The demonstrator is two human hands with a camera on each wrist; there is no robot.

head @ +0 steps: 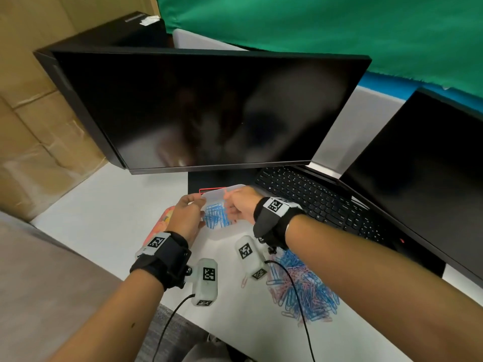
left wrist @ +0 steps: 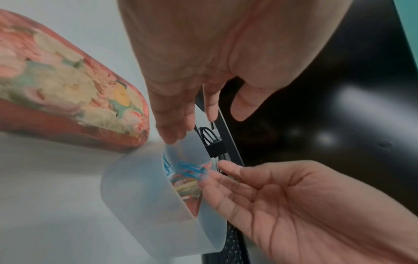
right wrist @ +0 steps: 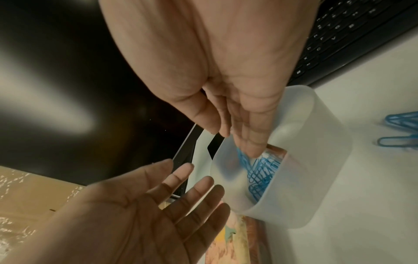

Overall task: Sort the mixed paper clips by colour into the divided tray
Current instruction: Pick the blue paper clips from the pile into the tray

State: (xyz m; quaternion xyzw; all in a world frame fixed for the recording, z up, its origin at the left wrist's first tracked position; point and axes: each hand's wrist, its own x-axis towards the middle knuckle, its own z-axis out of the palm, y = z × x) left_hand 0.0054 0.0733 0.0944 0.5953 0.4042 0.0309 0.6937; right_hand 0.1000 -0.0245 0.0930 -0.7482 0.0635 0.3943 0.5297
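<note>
A translucent white tray compartment (head: 228, 189) (left wrist: 135, 178) (right wrist: 305, 160) stands on the white desk and holds blue paper clips (head: 215, 215) (right wrist: 257, 173). My right hand (head: 231, 203) (left wrist: 226, 175) (right wrist: 244, 141) hovers over it with straight fingers dipping inside, and a few blue clips (left wrist: 192, 169) sit right at the fingertips. My left hand (head: 194, 202) (left wrist: 178, 125) (right wrist: 194, 184) is open with its fingertips at the compartment's left rim. A mixed pile of blue and pink clips (head: 305, 288) lies on the desk under my right forearm.
A floral red tin (head: 159, 226) (left wrist: 68, 80) lies against the compartment's left side. A black keyboard (head: 313, 199) sits to the right. A dark monitor (head: 209, 111) stands close behind, with a second screen (head: 431, 165) at right. One pink clip (head: 244, 282) lies apart from the pile.
</note>
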